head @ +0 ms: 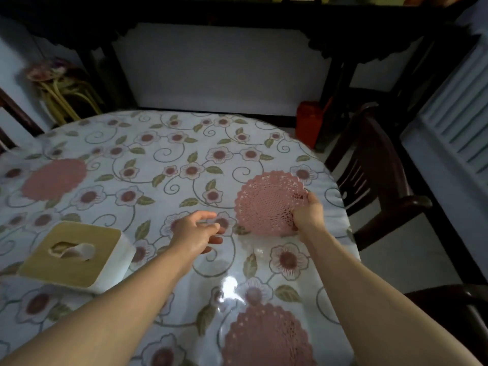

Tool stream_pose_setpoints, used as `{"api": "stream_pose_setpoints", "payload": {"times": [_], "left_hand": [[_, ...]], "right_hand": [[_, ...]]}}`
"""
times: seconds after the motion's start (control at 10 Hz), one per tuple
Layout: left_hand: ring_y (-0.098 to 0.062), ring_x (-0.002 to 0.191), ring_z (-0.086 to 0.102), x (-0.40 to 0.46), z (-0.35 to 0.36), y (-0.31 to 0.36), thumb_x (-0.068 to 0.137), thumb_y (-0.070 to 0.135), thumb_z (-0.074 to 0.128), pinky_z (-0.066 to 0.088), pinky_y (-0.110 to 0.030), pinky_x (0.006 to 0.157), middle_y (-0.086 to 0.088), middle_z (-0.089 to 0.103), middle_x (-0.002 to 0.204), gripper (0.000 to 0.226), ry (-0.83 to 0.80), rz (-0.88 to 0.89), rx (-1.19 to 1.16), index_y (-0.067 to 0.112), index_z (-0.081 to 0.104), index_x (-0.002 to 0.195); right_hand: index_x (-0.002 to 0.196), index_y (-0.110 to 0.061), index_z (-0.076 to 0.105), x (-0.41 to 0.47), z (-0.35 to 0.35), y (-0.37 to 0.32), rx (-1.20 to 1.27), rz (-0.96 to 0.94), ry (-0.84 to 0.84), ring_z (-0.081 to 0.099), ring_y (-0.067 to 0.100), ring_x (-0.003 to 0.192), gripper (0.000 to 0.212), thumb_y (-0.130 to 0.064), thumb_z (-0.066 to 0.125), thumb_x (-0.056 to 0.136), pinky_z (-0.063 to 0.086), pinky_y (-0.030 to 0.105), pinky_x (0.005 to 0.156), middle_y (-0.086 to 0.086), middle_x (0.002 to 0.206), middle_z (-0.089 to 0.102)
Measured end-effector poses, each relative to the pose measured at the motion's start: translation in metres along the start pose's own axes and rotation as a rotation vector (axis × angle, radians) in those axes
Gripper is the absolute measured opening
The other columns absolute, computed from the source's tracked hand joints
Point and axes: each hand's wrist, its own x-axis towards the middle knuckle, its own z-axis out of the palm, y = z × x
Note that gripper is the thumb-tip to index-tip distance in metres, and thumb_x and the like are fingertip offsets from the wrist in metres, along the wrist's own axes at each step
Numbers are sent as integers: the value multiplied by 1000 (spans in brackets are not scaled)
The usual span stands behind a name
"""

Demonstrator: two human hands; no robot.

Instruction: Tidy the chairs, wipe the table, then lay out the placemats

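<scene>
A round table (163, 143) carries a floral cloth under clear plastic. My right hand (307, 213) grips the right edge of a pink lace placemat (266, 202), held tilted just above the table's right side. My left hand (196, 231) hovers over the middle of the table, fingers apart and holding nothing, a little left of that placemat. A second pink placemat (54, 179) lies flat at the far left. A third pink placemat (266, 339) lies flat at the near edge, between my forearms.
A white tissue box with a wooden lid (76, 257) stands on the near left of the table. A dark wooden chair (380, 178) is at the table's right, another chair's arm (449, 294) at the near right. A dark sideboard (227, 30) runs behind. A red container (309, 122) sits on the floor.
</scene>
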Motion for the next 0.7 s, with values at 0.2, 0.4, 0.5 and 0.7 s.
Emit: {"api": "stream_pose_setpoints", "payload": {"times": [0.2, 0.4, 0.5, 0.7], "left_hand": [[-13, 67, 70, 40, 18, -6, 89, 10, 58, 48, -26, 57, 4, 73, 80, 19, 35, -23, 36, 28, 61, 94], [-8, 61, 70, 55, 27, -21, 87, 10, 60, 48, -25, 56, 6, 73, 76, 20, 33, -22, 102, 29, 64, 90], [-9, 62, 70, 52, 26, -23, 87, 10, 60, 48, -25, 57, 7, 74, 74, 20, 23, -33, 111, 29, 64, 89], [-8, 62, 70, 37, 22, -17, 87, 10, 60, 50, -26, 58, 6, 73, 79, 18, 6, -17, 128, 27, 63, 92]], "right_hand": [[124, -9, 52, 64, 21, -1, 78, 1, -19, 52, 7, 62, 34, -5, 47, 91, 47, 21, 53, 10, 99, 60], [121, -16, 50, 88, 36, 4, -408, 13, -105, 54, 9, 84, 28, -11, 46, 93, 43, 15, 75, 2, 108, 62], [127, -8, 39, 88, 39, 7, -357, 75, -59, 55, 23, 93, 38, -7, 48, 90, 46, 27, 75, 7, 106, 54], [149, -28, -5, 70, 30, 9, -443, 27, -139, 25, 35, 137, 97, -1, 61, 84, 35, 46, 105, 12, 157, 4]]}}
